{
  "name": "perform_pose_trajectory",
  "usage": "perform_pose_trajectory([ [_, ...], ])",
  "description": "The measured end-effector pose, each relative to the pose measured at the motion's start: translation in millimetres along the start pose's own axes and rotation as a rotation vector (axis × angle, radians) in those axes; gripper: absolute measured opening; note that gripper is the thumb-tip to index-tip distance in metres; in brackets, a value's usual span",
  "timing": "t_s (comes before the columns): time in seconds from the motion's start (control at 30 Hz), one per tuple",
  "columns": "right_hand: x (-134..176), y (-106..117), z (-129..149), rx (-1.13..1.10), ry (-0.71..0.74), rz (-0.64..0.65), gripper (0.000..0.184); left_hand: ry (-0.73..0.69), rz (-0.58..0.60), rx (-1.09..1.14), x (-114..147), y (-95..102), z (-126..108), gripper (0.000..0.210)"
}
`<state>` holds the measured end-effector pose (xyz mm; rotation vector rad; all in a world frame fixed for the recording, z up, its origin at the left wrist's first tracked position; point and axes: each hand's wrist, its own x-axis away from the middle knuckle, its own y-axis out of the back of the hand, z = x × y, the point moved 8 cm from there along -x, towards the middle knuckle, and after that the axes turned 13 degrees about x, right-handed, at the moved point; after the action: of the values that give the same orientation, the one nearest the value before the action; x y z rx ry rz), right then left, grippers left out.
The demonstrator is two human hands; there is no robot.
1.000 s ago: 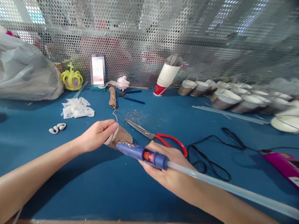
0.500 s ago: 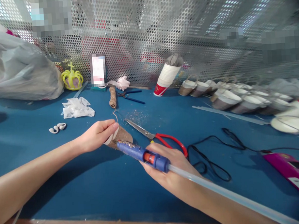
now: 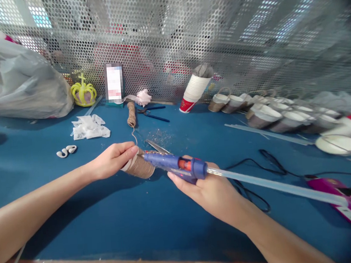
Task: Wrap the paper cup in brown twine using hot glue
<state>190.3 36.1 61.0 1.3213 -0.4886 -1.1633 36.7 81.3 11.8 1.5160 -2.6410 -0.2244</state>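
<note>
My left hand [image 3: 114, 160] grips a paper cup [image 3: 138, 167] wrapped in brown twine, tilted above the table. From the cup a strand of twine runs up to the twine bundle [image 3: 131, 113]. My right hand [image 3: 211, 189] is closed around a blue hot glue gun [image 3: 171, 162], whose nozzle is at the cup's upper edge beside my left fingertips; whether it touches I cannot tell. A long clear glue stick [image 3: 266, 184] sticks out of the gun's back. Scissors [image 3: 157, 146] lie behind the gun, their handles mostly hidden.
Pliers [image 3: 154, 113], white lace pieces [image 3: 90, 127] and a yellow crown [image 3: 83, 91] lie further back. Stacked paper cups [image 3: 195, 89] lean near the mesh wall. Several twine-wrapped cups [image 3: 263, 113] stand right. A black cord [image 3: 274, 162] and a purple power strip [image 3: 339, 200] lie nearer on the right.
The glue gun has moved up and slightly right, its nozzle now higher on the cup. Its glue stick has swung to a flatter angle. My left hand has hardly moved.
</note>
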Motion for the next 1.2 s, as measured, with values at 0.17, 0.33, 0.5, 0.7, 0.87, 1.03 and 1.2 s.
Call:
perform_pose_trajectory([
  [0.17, -3, 0, -3, 0.056, -0.01, 0.005, 0.018, -0.008, -0.01, -0.012, 1, 2.7, 4, 0.035],
  [0.33, -7, -2, -5, 0.016, 0.009, 0.001, 0.018, -0.02, -0.002, -0.024, 1, 2.5, 2, 0.035],
  [0.5, -11, -3, -7, -0.018, -0.021, 0.026, 0.017, -0.031, 0.007, -0.02, 0, 1.1, 1, 0.035],
  [0.7, -8, 0, -4, -0.041, -0.029, 0.036, 0.014, -0.039, 0.015, -0.037, 1, 0.7, -1, 0.034],
  [0.87, -11, -7, -11, -0.048, -0.067, 0.076, 0.018, -0.048, 0.022, -0.026, 1, 0.4, -1, 0.035],
  [1.03, -10, -7, -11, -0.091, -0.066, 0.078, 0.019, -0.041, 0.03, -0.026, 1, 0.1, 0, 0.035],
  [1.2, -11, -5, -10, -0.093, -0.071, 0.076, 0.018, -0.047, 0.025, -0.024, 1, 0.7, 1, 0.036],
])
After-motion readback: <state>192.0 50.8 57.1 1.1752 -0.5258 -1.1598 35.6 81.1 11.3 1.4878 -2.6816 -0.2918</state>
